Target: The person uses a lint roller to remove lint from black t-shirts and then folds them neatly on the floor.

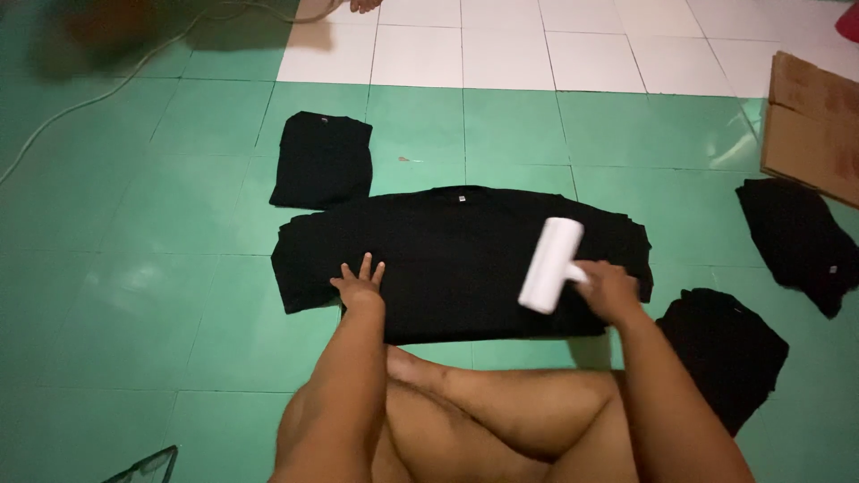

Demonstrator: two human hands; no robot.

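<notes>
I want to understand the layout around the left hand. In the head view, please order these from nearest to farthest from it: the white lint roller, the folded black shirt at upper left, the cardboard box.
Measured from the left hand, flat on the spread black shirt:
1. Folded black shirt, above the hand, slightly left.
2. White lint roller, to the right, in the right hand.
3. Cardboard box, at the far right edge.

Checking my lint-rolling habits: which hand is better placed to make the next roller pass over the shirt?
Right, probably. The right hand already grips the white lint roller on the black shirt; the left hand lies flat, pinning the fabric.
</notes>
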